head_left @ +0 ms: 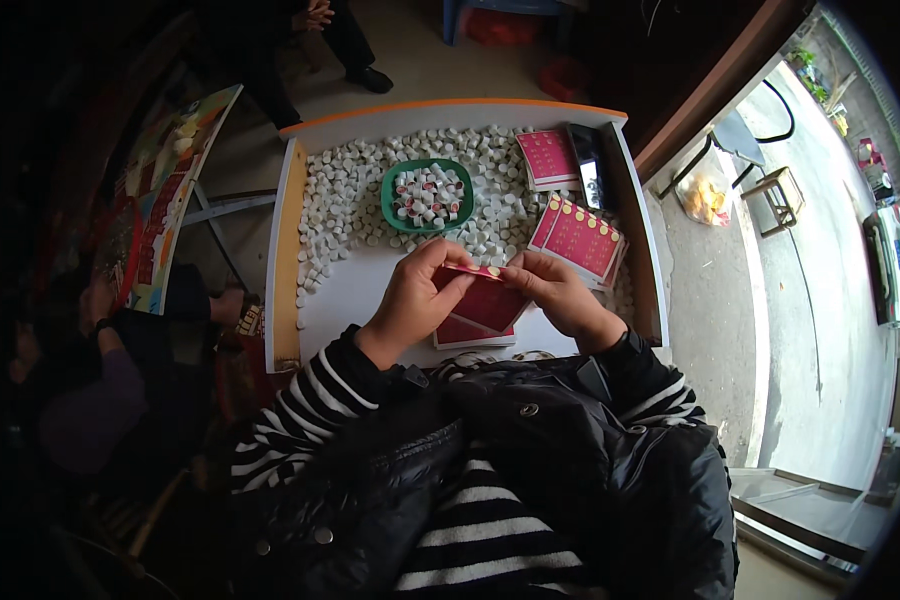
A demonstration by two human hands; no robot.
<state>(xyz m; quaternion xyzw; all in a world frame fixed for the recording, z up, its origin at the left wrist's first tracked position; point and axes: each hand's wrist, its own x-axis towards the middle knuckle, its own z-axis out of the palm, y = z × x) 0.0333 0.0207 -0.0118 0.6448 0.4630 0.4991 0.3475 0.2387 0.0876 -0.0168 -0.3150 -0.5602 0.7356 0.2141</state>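
A red printed card [488,302] with round yellowish spots along its top edge is held up between my two hands. My left hand [410,300] pinches its upper left part between thumb and fingers. Its upper right edge is gripped by the thumb and fingertips of my right hand [566,296]. Just below lies a stack of similar red cards [460,334], partly covered by the held card. Beyond my hands, a green bowl [429,224] contains small white cylindrical pieces, some showing red. Many more white pieces [345,190] lie loose around the bowl.
A shallow wooden-sided tray [285,250] surrounds everything. At its right are spotted red cards [578,240], another red card pile [548,158] and a black phone [587,165]. Another person [100,400] sits at left by a colourful board [175,190]; someone else's legs [355,50] show beyond.
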